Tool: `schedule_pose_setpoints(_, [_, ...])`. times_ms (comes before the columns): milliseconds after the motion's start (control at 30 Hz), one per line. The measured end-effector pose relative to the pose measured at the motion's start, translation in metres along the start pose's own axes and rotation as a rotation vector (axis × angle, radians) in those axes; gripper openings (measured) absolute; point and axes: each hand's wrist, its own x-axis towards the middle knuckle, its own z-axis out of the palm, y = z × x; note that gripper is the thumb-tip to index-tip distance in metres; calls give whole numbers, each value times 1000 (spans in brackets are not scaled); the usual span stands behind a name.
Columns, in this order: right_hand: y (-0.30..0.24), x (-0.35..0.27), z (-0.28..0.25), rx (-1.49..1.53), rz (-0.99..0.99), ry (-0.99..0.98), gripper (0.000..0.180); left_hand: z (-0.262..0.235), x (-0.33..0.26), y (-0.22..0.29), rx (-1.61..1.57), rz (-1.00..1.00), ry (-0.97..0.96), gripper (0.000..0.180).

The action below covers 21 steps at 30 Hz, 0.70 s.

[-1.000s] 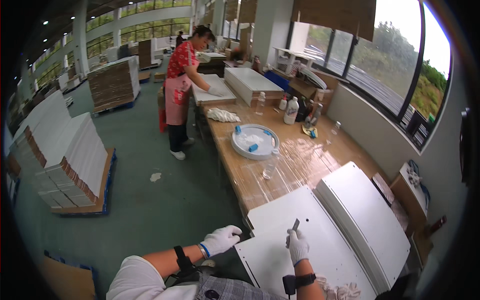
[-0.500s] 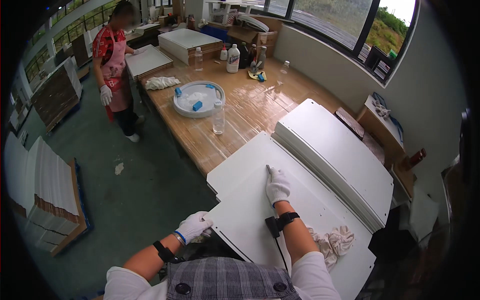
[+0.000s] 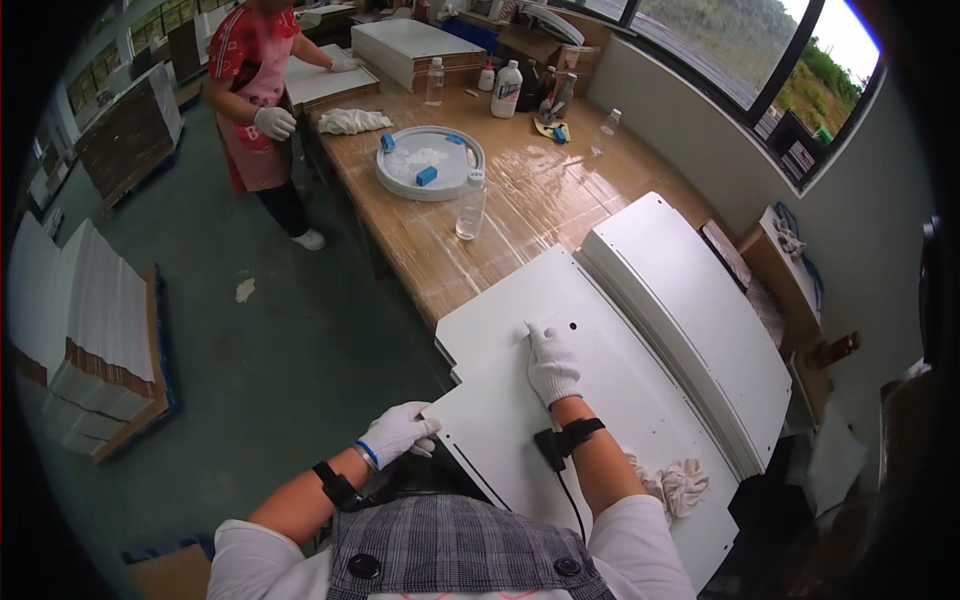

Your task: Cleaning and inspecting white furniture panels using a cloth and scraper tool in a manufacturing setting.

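A white panel (image 3: pixel 600 430) lies in front of me on top of another white panel (image 3: pixel 505 305). My left hand (image 3: pixel 400 432), in a white knit glove, has its fingers closed around the upper panel's left corner. My right hand (image 3: pixel 552 368), gloved too, presses down near the far part of the panels. Its fingers are closed on a small grey tool, mostly covered by the glove; only a pale tip shows by the fingertips. Just right of those fingers is a round dark hole (image 3: pixel 573 326). A crumpled white cloth (image 3: pixel 685 487) rests by my right forearm.
A stack of white panels (image 3: pixel 690 320) stands at right. On the wooden table (image 3: pixel 400 250) are a clear bottle (image 3: pixel 471 205), a round white lid (image 3: pixel 432 192) with blue blocks, and several bottles. At far left, a co-worker in a pink apron (image 3: pixel 262 150) touches other panels.
My view has shifted, so the table sits further right. My right hand has moved slightly, uncovering the dark hole; the tool shows less. My left hand stays at the panel's corner. The co-worker has turned slightly.
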Motion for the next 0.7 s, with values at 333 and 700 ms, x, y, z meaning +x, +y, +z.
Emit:
schedule_pose_setpoints(333, [13, -4, 9, -29, 140, 382, 40, 6, -9, -13, -66, -93, -34, 32])
schedule_pose_setpoints(700, [-58, -60, 18, 259, 7, 160, 43, 17, -19, -26, -243, -113, -114, 33])
